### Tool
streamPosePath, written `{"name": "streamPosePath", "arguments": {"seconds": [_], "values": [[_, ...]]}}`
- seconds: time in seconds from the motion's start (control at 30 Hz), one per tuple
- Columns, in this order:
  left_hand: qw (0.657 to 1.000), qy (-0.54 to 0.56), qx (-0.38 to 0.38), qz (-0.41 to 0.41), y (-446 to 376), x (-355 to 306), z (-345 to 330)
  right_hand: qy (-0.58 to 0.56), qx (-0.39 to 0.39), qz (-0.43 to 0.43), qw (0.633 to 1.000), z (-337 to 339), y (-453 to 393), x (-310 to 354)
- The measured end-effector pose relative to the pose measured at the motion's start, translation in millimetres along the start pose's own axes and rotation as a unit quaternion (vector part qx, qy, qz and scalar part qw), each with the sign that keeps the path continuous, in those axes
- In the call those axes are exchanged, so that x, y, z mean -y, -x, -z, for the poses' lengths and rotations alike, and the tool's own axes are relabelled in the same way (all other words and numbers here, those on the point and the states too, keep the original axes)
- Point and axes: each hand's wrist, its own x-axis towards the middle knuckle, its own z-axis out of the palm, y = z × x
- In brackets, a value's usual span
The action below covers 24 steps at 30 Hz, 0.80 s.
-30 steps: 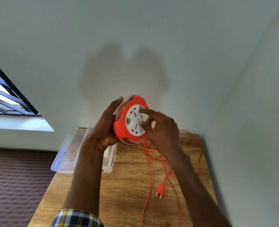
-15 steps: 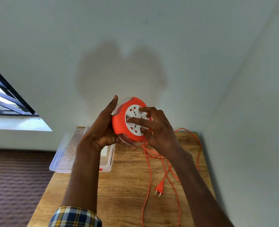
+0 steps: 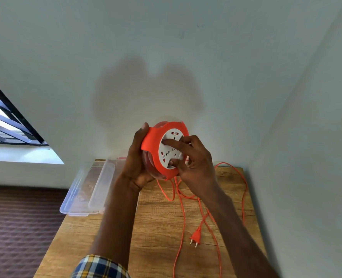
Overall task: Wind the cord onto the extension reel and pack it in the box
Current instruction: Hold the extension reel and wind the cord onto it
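Reel [image 3: 156, 146], orange with white socket face, is raised above the wooden surface [image 3: 158, 223]. Left hand [image 3: 135, 163] grips its rim and back; right hand [image 3: 194, 161] has fingers curled onto the socket face. Cord [image 3: 183, 213] trails loose across the surface to the plug [image 3: 195, 236]. Clear box [image 3: 92, 189] sits at left.
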Motion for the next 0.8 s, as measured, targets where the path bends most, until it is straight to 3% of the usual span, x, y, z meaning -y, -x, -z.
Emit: {"name": "streamPosePath", "arguments": {"seconds": [0.1, 0.17, 0.23, 0.3, 0.47, 0.57, 0.67, 0.8], "values": [[0.998, 0.025, -0.044, -0.031, -2.3, 2.5, -3.6, 0.114, -0.044, -0.022, 0.992, 3.8, 2.1, 11.2], [0.998, 0.034, -0.051, -0.019, -4.4, 4.7, -7.1, 0.027, -0.091, -0.133, 0.987, -2.7, 2.8, 23.6], [0.997, 0.018, -0.069, -0.006, -6.1, 7.9, -9.5, -0.088, -0.125, -0.259, 0.954, -9.1, -1.2, 30.5], [0.997, 0.006, -0.075, -0.002, -6.6, 11.4, -8.6, -0.140, -0.107, -0.333, 0.926, -8.7, -5.1, 29.3], [0.996, 0.050, -0.068, -0.024, -7.9, 13.5, 0.0, -0.008, -0.092, -0.193, 0.977, 6.5, -5.4, 18.2], [0.995, 0.082, -0.052, -0.025, -8.4, 11.3, 4.4, 0.016, 0.014, -0.086, 0.996, 19.4, -9.2, 7.0], [0.994, 0.068, -0.077, -0.030, -11.4, 13.5, 13.3, 0.101, 0.144, -0.034, 0.984, 19.8, -7.1, 4.2], [0.993, 0.054, -0.100, -0.028, -10.2, 16.7, 14.0, 0.171, 0.141, -0.006, 0.975, 16.6, -6.6, 9.7]]}}
